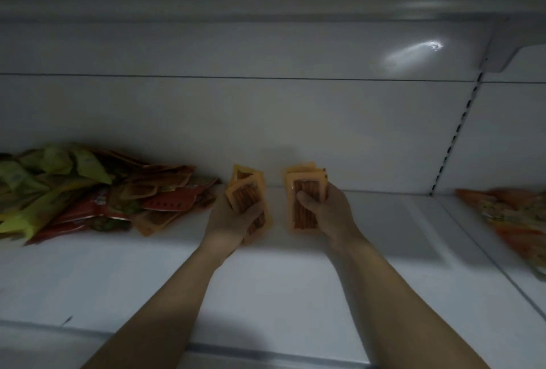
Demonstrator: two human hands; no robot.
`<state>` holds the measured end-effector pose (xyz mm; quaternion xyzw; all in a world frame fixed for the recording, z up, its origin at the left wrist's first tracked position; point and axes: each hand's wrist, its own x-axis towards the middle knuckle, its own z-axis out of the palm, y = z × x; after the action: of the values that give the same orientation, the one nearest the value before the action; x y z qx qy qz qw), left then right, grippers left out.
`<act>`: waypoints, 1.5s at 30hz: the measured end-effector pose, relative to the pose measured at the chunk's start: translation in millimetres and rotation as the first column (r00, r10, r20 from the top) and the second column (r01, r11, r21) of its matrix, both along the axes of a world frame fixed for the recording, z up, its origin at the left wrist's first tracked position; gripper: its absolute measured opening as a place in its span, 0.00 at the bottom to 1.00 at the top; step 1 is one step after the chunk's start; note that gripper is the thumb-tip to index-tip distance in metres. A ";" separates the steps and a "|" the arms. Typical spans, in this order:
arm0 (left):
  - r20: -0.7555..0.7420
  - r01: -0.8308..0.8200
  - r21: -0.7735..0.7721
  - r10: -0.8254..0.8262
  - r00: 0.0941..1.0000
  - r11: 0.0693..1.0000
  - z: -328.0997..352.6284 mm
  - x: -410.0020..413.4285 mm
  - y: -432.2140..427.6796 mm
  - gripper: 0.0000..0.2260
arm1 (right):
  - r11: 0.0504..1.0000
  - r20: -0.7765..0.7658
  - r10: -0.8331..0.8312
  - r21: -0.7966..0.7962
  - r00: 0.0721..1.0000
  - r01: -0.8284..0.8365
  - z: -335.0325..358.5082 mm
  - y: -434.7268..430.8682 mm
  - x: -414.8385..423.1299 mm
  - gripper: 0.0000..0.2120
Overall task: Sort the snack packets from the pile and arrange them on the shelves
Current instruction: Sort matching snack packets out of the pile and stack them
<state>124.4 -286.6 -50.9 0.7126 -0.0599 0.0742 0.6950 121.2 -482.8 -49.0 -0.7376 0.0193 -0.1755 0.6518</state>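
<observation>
Head view: left grip (233,218) curls round a fan of orange packets (246,188), just right of the pile (97,194) on the shelf (266,294); right grip (325,209), farther right of the pile, pinches a second orange stack (305,188) under its thumb.

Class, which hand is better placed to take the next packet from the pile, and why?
Probably left. The left hand is right beside the pile; the right hand is farther off, beyond the left. Both hands grip orange packets, so neither is free.
</observation>
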 end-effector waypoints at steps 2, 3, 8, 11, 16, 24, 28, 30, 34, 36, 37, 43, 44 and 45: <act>0.041 -0.038 0.029 0.036 0.999 0.999 -0.3 2.4 0.2 0.16 | 1.000 0.011 0.020 -0.015 1.000 -0.019 1.2 5.8 -2.1 0.09; 0.043 -0.031 0.023 0.030 0.999 0.999 -0.6 3.0 0.4 0.15 | 0.999 0.024 0.039 -0.015 0.999 -0.039 0.5 8.3 -2.4 0.10; -0.002 0.028 0.096 -0.028 1.000 0.995 -2.6 1.2 -2.0 0.16 | 0.990 0.036 0.122 -0.075 0.992 -0.119 -6.3 9.1 3.0 0.18; -0.015 0.042 0.139 -0.040 0.999 0.989 -0.9 -0.4 -1.3 0.15 | 0.983 0.012 0.125 -0.138 0.992 -0.122 -6.3 7.1 3.4 0.21; 0.004 0.063 0.138 -0.064 0.998 0.988 -1.9 -0.8 2.4 0.15 | 0.965 -0.032 0.058 -0.253 0.998 -0.065 -9.1 11.8 0.4 0.21; -0.085 0.018 0.131 -0.007 0.996 0.991 -1.8 4.4 10.6 0.15 | 0.941 -0.081 -0.217 -0.282 0.973 0.186 -9.4 24.3 -15.3 0.10; -0.077 0.055 0.168 -0.043 0.996 0.984 -6.1 12.7 9.4 0.13 | 0.879 -0.063 -0.367 -0.351 0.928 0.323 -3.3 28.8 -23.8 0.14; -0.057 0.072 0.224 -0.061 0.997 0.972 -4.7 14.6 8.3 0.13 | 0.860 -0.050 -0.436 -0.318 0.898 0.400 0.3 29.4 -34.6 0.18; -0.042 0.179 0.212 -0.174 0.984 0.961 4.2 2.1 1.3 0.16 | 0.847 0.016 -0.439 -0.326 0.898 0.420 4.0 29.2 -69.9 0.26; -0.079 0.293 0.132 -0.284 0.955 0.947 8.4 -12.7 -5.3 0.14 | 0.841 0.021 -0.420 -0.368 0.907 0.397 6.9 26.3 -85.3 0.25; -0.090 0.345 0.096 -0.337 0.937 0.934 11.2 -21.1 -9.1 0.12 | 0.835 0.025 -0.423 -0.376 0.906 0.401 8.9 23.0 -91.5 0.23; 0.002 0.422 0.108 -0.424 0.905 0.900 24.6 -52.9 -30.1 0.07 | 0.846 0.042 -0.468 -0.268 0.883 0.461 18.8 -0.1 -135.5 0.22; 0.023 0.422 0.126 -0.428 0.904 0.898 26.9 -57.2 -34.0 0.06 | 0.849 0.041 -0.476 -0.241 0.878 0.471 19.1 -3.9 -143.4 0.21; 0.016 0.439 0.138 -0.445 0.896 0.888 29.2 -63.0 -38.8 0.06 | 0.848 0.049 -0.483 -0.223 0.874 0.481 19.6 -8.4 -151.2 0.20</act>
<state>61.3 -325.4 -21.7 0.7223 -0.2412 -0.0732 0.6440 -30.1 -491.2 -29.4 -0.7797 0.1862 -0.3311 0.4978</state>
